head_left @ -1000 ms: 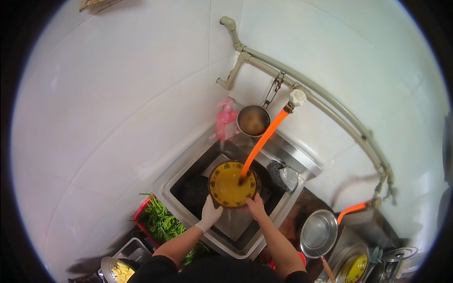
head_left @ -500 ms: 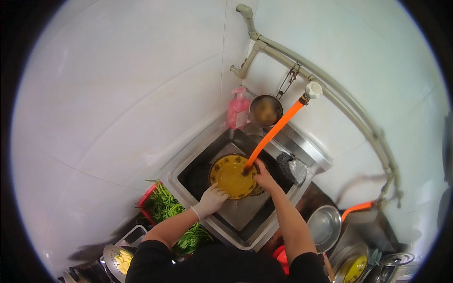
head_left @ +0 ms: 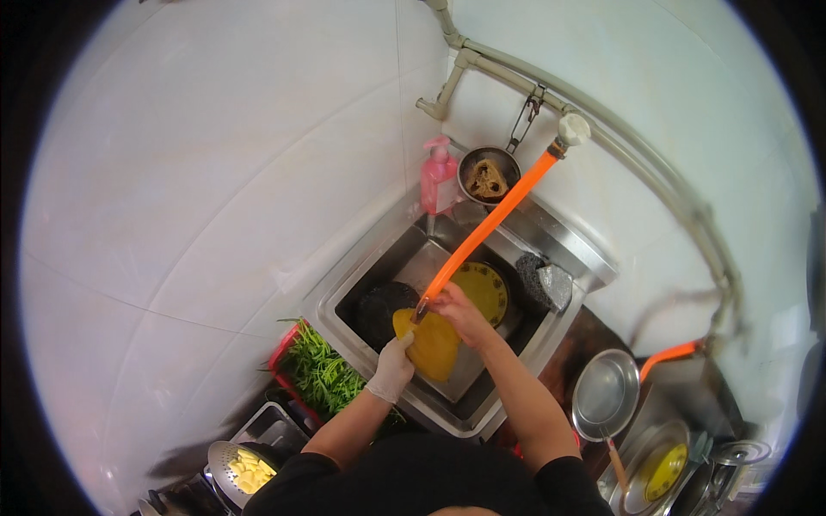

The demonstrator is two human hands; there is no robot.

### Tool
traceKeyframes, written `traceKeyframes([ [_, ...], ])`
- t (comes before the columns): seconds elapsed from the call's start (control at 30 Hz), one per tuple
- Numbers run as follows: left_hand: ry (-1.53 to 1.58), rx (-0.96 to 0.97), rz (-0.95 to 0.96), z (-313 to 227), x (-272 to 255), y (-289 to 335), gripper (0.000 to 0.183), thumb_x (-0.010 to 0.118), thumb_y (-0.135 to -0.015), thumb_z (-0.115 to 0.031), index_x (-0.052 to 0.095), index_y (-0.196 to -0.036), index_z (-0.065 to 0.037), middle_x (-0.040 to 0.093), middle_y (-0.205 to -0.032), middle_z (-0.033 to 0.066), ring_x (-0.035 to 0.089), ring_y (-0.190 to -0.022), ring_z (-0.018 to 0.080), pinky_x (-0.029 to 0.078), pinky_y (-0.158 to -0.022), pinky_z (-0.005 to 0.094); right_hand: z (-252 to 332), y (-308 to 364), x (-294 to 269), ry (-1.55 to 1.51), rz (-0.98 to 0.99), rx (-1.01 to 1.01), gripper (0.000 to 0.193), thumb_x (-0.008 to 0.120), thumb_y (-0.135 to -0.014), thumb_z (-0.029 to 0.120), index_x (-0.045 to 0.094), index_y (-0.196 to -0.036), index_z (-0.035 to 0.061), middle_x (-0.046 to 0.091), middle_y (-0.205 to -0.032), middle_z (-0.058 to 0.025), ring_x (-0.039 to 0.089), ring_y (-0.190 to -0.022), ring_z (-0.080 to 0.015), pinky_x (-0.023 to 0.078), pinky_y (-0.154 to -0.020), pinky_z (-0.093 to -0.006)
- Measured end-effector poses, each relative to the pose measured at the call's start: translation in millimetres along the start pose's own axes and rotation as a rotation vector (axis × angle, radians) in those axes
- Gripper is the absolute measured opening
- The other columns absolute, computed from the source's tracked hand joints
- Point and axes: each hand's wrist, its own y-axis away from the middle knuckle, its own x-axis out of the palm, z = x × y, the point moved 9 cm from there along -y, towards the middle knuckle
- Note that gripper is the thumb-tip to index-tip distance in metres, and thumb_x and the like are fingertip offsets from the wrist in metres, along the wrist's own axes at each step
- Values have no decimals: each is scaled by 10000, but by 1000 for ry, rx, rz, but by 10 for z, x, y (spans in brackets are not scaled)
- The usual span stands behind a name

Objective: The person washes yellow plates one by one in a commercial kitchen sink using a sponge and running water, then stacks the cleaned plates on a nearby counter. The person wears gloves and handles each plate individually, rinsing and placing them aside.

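Observation:
Over the sink, a yellow plate is tilted up, its plain yellow face showing. My left hand, in a pale thin glove, grips the plate's left edge. My bare right hand is closed at the lower end of the orange hose, just above the plate; its fingertips are partly hidden. Behind that hand, another yellow plate with a dark-patterned rim lies in the sink. A dark round item sits on the sink's left side.
A pink pump bottle and a small strainer with brown scraps are behind the sink. Scouring pads rest on its right ledge. Leafy greens fill a red basket at left. A metal pan stands at right.
The held plate has moved off the patterned plate and tipped from nearly flat to steep. My right hand has left its edge; the hose end has come left and nearer. The view has shifted slightly.

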Motion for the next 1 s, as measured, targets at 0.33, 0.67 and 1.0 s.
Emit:
traceKeyframes([
  [0.33,193,-121,-190,-100,35,218,362,550,-1105,-140,560,-1450,-33,630,-1457,134,587,-1363,338,429,-1219,514,-13,227,-242,185,-95,135,841,429,-778,-113,413,-1599,70,606,-1425,-107,585,-1344,-238,383,-1219,-378],
  [0.67,16,18,-43,-505,723,686,370,652,-1049,-103,590,-1411,-60,630,-1425,114,607,-1321,315,468,-1169,509,-349,1022,-489,1096,39,165,975,651,-869,-52,208,-1719,133,372,-1708,-210,367,-1579,-322,383,-1241,-417],
  [1.0,-400,-23,708,685,2413,1341,308,518,-1122,-96,544,-1417,-10,640,-1354,149,644,-1271,289,539,-1095,460,-9,2797,-1144,305,-1060,-461,317,632,-1071,131,579,-1364,21,748,-1084,-116,757,-972,-235,620,-838,-393],
])
